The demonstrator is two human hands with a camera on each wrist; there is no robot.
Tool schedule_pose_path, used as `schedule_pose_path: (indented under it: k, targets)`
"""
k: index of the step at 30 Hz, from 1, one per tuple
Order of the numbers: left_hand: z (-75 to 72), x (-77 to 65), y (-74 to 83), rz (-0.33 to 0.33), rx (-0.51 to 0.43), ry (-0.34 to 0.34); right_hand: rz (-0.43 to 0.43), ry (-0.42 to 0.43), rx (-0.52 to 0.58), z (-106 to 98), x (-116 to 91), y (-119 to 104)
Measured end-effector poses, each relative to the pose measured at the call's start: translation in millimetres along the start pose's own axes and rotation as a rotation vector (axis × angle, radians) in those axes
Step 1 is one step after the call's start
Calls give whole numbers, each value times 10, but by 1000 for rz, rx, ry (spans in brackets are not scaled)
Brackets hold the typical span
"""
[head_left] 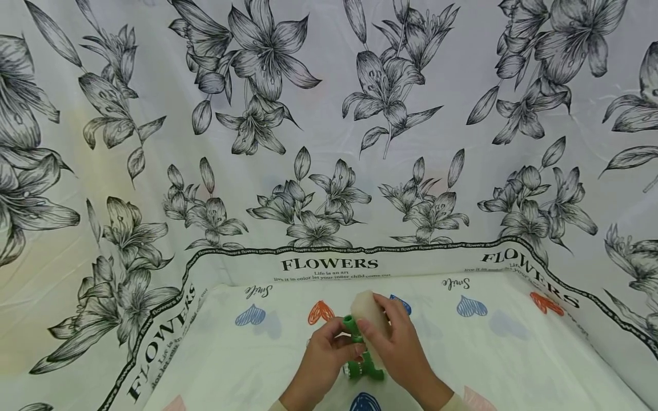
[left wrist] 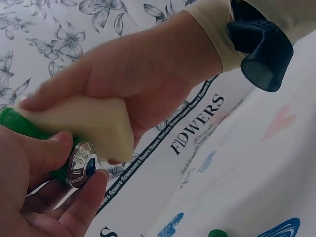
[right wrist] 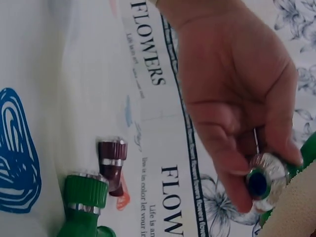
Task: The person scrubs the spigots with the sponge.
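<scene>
My left hand grips a green tap, which has a ridged silver ring and a dark blue centre at one end. In the left wrist view, the thumb and fingers are curled about that ringed end. A cream sponge block is held by my right hand, thumb on one face and fingers behind. The sponge lies along the held tap and seems to touch it. In the right wrist view, the left hand's fingertips pinch the ring, and only part of the sponge shows.
Below the hands, another green tap with a silver band lies on the white heart-print cloth. Near it, a maroon tap shows in the right wrist view. A flower-print sheet rises behind and at both sides.
</scene>
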State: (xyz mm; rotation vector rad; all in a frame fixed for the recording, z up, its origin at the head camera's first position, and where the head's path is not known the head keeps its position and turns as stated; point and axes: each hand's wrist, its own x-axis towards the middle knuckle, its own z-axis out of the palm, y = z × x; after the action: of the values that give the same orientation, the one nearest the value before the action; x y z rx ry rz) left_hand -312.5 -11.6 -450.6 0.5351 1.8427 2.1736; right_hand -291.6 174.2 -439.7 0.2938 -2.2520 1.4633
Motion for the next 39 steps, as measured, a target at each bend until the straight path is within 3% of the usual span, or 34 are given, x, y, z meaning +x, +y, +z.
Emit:
schedule_pose_path:
  k: [5,9,13,22,26,32,39]
  targets:
    - [18,-19,5,10,4,-24,0,42,-72,-57,71,126]
    - [31,-36,0,8,-11,-47,74,55,-95,-98,121,218]
    - [33,-42,-10,14,-10,-61,127,27,-37,-114,119,235]
    - [10,-9,-26,9,27,-34,117,-10,39,-59,59,116]
    - [-6,14,-55,-13,28,5,82,-51,56,-1,24,58]
    - [-47,25,-97,-25,22,77,-55,-133,85,41,2,-65]
    - [-58,37,-100,-22,1,67,-112,-133,93,19,8,-95]
